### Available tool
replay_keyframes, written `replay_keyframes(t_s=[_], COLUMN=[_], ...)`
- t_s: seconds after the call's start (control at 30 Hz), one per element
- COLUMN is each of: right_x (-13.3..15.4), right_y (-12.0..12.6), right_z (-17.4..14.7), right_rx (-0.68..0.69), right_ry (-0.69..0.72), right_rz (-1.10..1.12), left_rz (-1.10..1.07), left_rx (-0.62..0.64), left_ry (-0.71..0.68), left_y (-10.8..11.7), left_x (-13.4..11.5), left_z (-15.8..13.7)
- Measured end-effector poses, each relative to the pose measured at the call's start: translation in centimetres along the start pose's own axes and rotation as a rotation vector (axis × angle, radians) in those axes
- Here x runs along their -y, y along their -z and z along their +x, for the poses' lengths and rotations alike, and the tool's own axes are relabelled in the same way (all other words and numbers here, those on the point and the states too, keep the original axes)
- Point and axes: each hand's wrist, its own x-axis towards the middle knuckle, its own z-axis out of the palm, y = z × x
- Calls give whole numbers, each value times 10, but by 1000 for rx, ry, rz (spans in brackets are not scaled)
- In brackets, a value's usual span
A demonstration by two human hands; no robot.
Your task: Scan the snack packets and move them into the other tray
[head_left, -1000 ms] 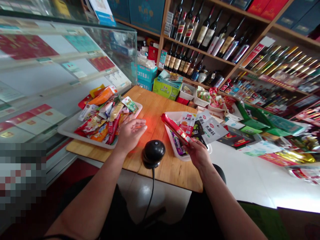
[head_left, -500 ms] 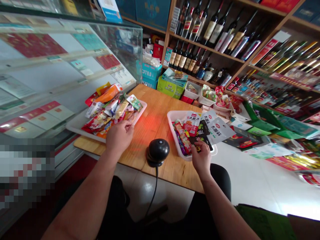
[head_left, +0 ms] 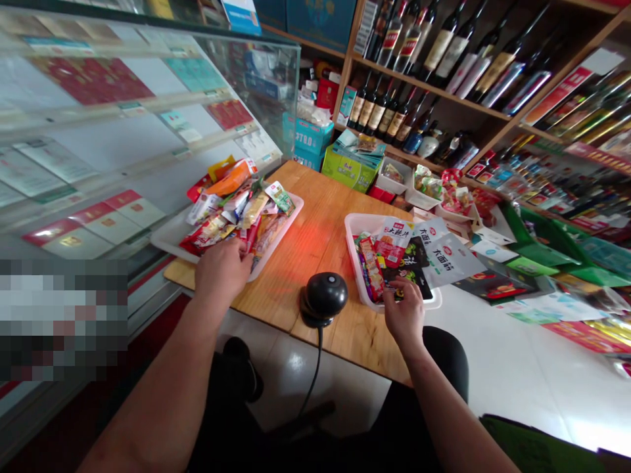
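My left hand reaches over the near side of the left white tray, down among snack packets. Its fingers are bent and close together, their tips mostly hidden; what they grip cannot be made out. At the near rim of the right white tray, my right hand rests over a black packet, its thumb and fingers slightly apart. Beside that lie a red-and-white packet, a narrow red packet and silver packets. Between the trays stands a black scanner, casting red light on the tabletop.
The wooden table stands against a glass display case on the left. Behind it are a green box, open snack boxes and shelves of bottles. A black stool is near my right arm.
My left hand has moved nearer and lower into the left tray's packets, away from the scanner side. My right hand stays at the right tray. The whole view has shifted slightly.
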Motion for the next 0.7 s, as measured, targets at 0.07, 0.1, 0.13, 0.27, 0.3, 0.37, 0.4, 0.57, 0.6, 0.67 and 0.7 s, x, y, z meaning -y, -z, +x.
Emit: replay_keyframes(t_s=[0.07, 0.1, 0.13, 0.27, 0.3, 0.37, 0.4, 0.57, 0.6, 0.67, 0.7], right_x=[0, -1, -1, -2, -2, -2, -3, -5, -5, -3, -1], right_y=[0, 0, 0, 1, 1, 1, 1, 4, 5, 10, 13], right_z=[0, 0, 0, 0, 0, 0, 0, -2, -3, -6, -8], right_rx=[1, 3, 5, 16, 17, 35, 54, 202, 227, 261, 271], right_ry=[2, 3, 6, 23, 27, 34, 34, 75, 91, 109, 113], right_rz=[0, -1, -3, -14, -15, -23, -34, -47, -39, -34, -36], left_rz=[32, 48, 63, 73, 62, 36, 28, -4, -21, -65, -90], left_rx=[-51, -51, -33, 55, 64, 78, 82, 64, 53, 8, -24], left_ry=[-7, -3, 10, 119, 154, 208, 226, 211, 208, 218, 225], left_y=[0, 0, 0, 0, 1, 1, 2, 4, 5, 7, 8], left_x=[0, 0, 0, -6, -8, -11, -12, -12, -12, -14, -16], left_z=[2, 3, 5, 14, 17, 21, 23, 24, 22, 17, 14])
